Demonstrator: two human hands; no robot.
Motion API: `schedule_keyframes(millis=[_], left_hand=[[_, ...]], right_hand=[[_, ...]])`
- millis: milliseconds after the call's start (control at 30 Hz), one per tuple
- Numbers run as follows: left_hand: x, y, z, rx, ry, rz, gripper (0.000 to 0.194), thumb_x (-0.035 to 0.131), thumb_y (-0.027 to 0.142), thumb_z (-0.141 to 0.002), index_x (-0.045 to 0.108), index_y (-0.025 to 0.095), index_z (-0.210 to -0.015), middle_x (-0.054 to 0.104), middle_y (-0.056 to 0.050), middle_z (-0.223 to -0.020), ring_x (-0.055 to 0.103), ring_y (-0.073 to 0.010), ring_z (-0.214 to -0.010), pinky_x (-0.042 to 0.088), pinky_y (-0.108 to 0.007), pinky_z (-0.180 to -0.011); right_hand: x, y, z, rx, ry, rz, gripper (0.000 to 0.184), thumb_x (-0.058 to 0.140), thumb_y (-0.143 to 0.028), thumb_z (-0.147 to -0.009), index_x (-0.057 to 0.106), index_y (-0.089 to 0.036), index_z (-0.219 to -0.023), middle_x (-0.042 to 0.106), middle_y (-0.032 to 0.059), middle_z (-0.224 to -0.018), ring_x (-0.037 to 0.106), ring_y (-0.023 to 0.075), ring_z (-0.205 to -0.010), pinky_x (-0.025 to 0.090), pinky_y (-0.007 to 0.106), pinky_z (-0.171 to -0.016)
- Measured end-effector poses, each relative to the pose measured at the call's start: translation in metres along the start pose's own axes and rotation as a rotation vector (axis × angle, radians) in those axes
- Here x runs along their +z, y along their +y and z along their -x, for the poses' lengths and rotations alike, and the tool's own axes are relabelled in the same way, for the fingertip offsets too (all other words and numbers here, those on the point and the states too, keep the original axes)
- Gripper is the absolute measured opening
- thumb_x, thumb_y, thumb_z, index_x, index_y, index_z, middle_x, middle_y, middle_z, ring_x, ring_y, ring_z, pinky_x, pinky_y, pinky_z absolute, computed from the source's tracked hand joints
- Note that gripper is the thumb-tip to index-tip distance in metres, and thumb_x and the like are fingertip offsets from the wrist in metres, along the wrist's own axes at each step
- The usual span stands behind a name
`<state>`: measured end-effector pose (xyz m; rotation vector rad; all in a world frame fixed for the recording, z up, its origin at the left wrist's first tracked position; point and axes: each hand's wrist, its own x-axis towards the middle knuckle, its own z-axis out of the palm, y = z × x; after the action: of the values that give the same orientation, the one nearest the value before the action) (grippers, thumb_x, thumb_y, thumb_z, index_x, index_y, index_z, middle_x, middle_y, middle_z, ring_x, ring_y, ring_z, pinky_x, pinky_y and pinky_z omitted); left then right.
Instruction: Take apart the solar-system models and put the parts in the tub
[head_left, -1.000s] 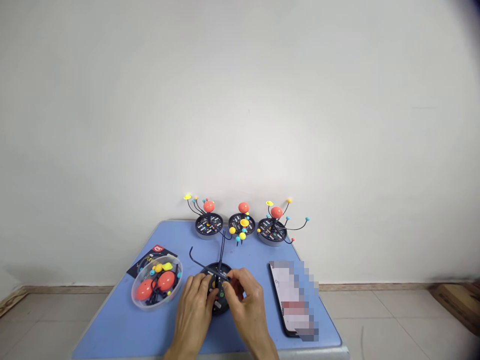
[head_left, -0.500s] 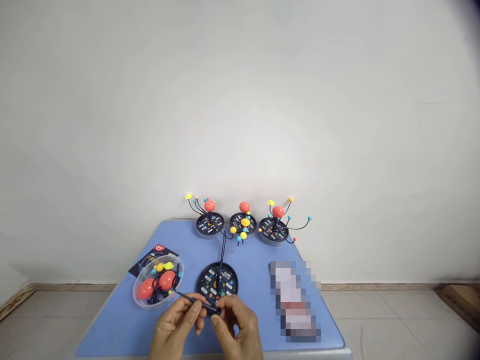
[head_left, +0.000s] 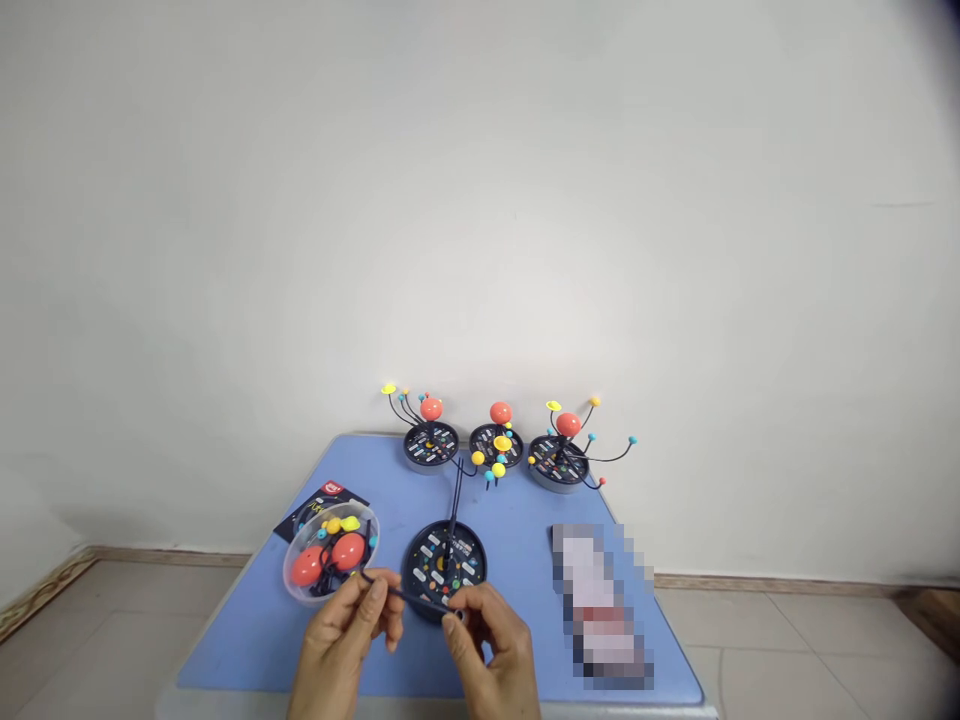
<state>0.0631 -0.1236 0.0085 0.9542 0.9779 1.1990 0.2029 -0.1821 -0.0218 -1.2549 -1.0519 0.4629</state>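
Between my two hands runs a thin black rod point(head_left: 412, 600) with a thicker tube-like end on the right. My left hand point(head_left: 349, 625) pinches its thin part near the left, beside the clear bowl. The thicker end is held between the thumb and fingers of my right hand point(head_left: 491, 640). Just beyond the rod lies a round black base point(head_left: 426, 545) printed with planets and labels, and two thin black rods point(head_left: 457, 490) rise from its middle. At the left, the clear plastic bowl point(head_left: 291, 588) holds red, yellow, orange and blue balls with black rods.
Three planet models stand along the table's back: a left one point(head_left: 430, 460), a middle one point(head_left: 501, 412) and a right one point(head_left: 559, 470). A dark printed card point(head_left: 289, 525) lies partly under the bowl. A pixelated object point(head_left: 600, 605) is on the blue table point(head_left: 517, 560) at right.
My left hand has slid leftward along the rod, away from my right hand, which keeps hold of the thicker end. The whole view has shifted slightly.
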Motion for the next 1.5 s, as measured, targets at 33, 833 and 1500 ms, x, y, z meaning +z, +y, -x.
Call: schedule_keyframes(millis=[33,833,1500], left_hand=[[0.001,0.001,0.001,0.009,0.001,0.015,0.051,0.082,0.060,-0.061,0.072,0.014,-0.082,0.064,-0.002,-0.064,0.056,-0.0147,-0.056,0.047,-0.026,-0.051],[0.003,0.008,0.005,0.042,-0.016,0.119,0.044,0.080,0.055,-0.069,0.064,0.014,-0.068,0.060,0.001,-0.057,0.055,-0.0105,-0.046,0.045,-0.023,-0.046],[-0.023,0.034,-0.005,0.026,0.113,0.152,0.048,0.086,0.055,-0.052,0.065,0.013,-0.055,0.054,0.001,-0.047,0.047,-0.0087,-0.035,0.040,-0.022,-0.034]], right_hand=[[-0.003,-0.002,-0.002,0.017,-0.023,-0.004,0.025,0.061,-0.044,-0.085,0.069,-0.020,-0.080,0.059,0.0009,-0.068,0.051,0.0128,-0.057,0.044,0.021,-0.050],[0.005,-0.021,0.006,-0.066,0.004,0.027,0.020,0.064,-0.039,-0.084,0.067,-0.021,-0.076,0.056,-0.0003,-0.064,0.049,0.0117,-0.053,0.041,0.021,-0.047],[0.050,-0.025,0.016,-0.373,0.089,0.020,0.005,0.065,-0.017,-0.083,0.069,-0.021,-0.084,0.058,-0.0025,-0.064,0.046,0.0061,-0.042,0.034,0.019,-0.039]])
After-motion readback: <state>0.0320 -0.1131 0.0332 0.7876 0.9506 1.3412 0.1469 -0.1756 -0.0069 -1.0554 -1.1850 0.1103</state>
